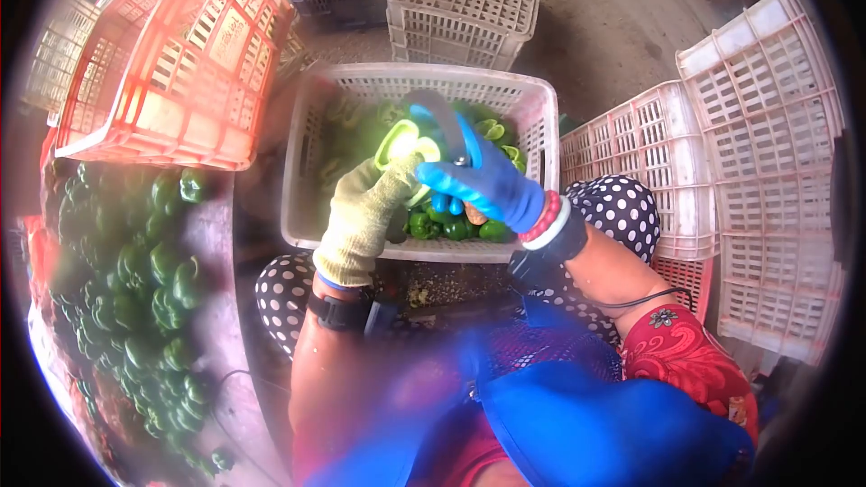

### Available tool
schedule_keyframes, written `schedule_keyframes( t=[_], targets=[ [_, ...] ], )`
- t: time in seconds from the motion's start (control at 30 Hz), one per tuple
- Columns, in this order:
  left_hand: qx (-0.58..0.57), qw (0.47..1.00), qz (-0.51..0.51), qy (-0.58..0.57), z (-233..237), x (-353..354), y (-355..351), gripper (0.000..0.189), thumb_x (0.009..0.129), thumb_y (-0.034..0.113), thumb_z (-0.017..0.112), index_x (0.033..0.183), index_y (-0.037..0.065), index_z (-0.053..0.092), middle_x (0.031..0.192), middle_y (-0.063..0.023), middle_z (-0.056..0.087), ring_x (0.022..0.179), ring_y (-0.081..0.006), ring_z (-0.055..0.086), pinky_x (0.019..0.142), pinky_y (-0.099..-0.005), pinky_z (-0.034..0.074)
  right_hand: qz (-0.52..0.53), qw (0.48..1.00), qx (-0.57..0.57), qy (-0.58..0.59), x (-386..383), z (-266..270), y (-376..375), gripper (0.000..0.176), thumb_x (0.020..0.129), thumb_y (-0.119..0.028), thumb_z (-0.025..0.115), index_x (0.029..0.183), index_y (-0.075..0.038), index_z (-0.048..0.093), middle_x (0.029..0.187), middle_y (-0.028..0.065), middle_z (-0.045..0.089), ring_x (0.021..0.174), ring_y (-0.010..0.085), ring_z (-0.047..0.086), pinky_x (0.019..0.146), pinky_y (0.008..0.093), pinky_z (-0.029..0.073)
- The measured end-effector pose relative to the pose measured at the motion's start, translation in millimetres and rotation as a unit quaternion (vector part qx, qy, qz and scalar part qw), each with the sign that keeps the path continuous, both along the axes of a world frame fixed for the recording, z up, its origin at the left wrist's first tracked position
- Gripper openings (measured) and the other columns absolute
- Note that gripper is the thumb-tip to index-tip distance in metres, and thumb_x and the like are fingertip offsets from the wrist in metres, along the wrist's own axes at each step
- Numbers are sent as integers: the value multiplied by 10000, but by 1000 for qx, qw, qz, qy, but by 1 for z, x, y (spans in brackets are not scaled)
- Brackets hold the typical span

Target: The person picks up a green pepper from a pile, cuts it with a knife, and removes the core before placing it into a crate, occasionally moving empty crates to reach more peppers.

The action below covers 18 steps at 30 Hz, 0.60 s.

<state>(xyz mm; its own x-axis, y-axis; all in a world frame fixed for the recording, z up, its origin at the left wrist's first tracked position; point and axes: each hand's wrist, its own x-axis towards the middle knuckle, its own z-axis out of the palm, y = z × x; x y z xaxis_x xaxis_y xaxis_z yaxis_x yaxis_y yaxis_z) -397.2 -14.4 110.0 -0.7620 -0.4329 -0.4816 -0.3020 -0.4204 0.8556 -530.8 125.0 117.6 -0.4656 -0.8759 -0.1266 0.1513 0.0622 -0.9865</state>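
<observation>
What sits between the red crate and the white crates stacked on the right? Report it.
Head view: a white crate of green peppers, with the left hand holding a cut pepper and the right hand a blade above it.

red crate (180, 63) upper left | green pepper pile (135, 289) left | white crates (767, 171) stacked right | another white crate (465, 0) top

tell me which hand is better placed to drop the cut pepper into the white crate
Left, most likely. The left hand grips the pepper right above the white crate, while the right hand is busy with a knife.
</observation>
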Motion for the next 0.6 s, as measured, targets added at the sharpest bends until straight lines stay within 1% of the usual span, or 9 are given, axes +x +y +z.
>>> schedule_keyframes(
  t=[0.03,0.13,0.2,0.27,0.33,0.47,0.5,0.57,0.6],
  targets=[
    [-2,1000,-3,2,3,-1,0,401,946,380,754,1163,45,720,773,39,647,570,-34,526,512,-201,413,22,997,-2,-80,-5,3,-3,740,927,-314,765,1539,-141,387,892,27,659,562,39,555,455,202,446],
    [-110,993,37,13,8,-9,13,400,958,384,741,1158,38,721,773,37,646,594,-42,537,526,-218,434,31,996,53,-57,-10,6,-2,744,915,-268,749,1546,-124,382,1079,121,685,798,181,700,646,297,571],
    [-200,978,29,42,-7,-8,12,384,969,379,726,1147,38,725,773,29,649,610,-49,548,535,-230,448,-3,957,-39,287,-6,-16,-5,754,894,-193,713,1550,-56,368,1269,173,608,1020,270,656,875,377,534],
    [-230,972,-19,38,-36,2,-1,344,979,352,706,1138,48,732,771,17,656,618,-56,561,541,-239,461,-11,891,-77,448,1,-23,-8,771,869,-140,688,1552,-14,354,1372,217,556,1199,351,580,1043,442,466],
    [-217,974,-56,-16,-37,7,-6,291,987,311,684,1130,64,739,765,2,664,621,-64,571,545,-246,471,3,892,-63,447,11,-19,-8,793,841,-107,673,1552,4,340,1387,254,527,1334,425,472,1149,491,366],
    [-275,960,-50,-13,-47,10,-9,225,968,262,680,1093,91,756,744,-17,668,624,-98,602,573,-269,495,-16,883,-50,466,29,-20,-5,809,827,-77,653,1563,-27,321,1406,276,478,1309,474,465,1105,511,404],
    [-374,926,-34,20,-59,9,-7,220,966,259,678,1085,91,757,746,-21,673,624,-99,605,581,-274,500,-18,886,-28,462,31,-26,-7,823,812,-64,649,1564,-37,317,1390,290,468,1287,494,464,1097,516,408],
    [-370,925,-8,-87,-16,1,6,216,970,261,664,1056,84,753,790,-32,710,652,-96,623,632,-303,521,-23,884,-35,466,27,-22,-10,799,848,-80,658,1568,-38,312,1359,276,501,1264,462,504,1085,507,421],
    [-368,929,-11,-35,-20,1,2,227,970,275,668,1054,81,752,806,-38,719,668,-97,631,642,-305,522,-25,881,-41,470,23,-20,-14,788,867,-88,662,1570,-39,310,1343,268,518,1253,446,524,1079,503,427]
  ],
)
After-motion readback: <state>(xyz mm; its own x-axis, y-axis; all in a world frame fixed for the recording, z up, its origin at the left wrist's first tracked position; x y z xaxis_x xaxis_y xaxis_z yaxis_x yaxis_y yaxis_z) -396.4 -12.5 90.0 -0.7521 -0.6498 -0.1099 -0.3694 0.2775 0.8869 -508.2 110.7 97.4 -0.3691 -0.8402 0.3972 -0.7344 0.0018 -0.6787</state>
